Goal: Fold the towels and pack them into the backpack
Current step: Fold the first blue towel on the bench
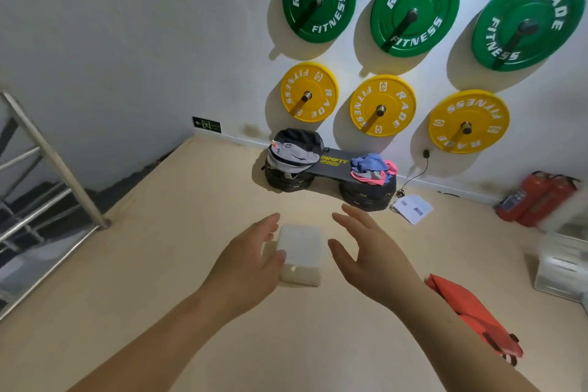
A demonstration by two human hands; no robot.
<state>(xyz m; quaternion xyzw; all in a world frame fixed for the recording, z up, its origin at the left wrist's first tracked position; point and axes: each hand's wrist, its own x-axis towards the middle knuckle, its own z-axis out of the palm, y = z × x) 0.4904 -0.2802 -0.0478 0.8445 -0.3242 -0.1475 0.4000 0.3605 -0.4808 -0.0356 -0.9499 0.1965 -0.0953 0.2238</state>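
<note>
Both hands are spread wide, holding nothing: left hand (251, 259), right hand (366, 248). Walk to the towels (372, 169) at one o'clock; the backpack (294, 151) sits at twelve. Grab corners first.

Bare floor (197, 232) open toward bench (331, 165); white box (300, 254) between hands blocks centre

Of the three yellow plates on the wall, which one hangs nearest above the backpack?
The leftmost yellow weight plate. It hangs almost directly over the grey-and-black backpack at the left end of the black bench; the other two sit further right, toward the crumpled towels.
</note>
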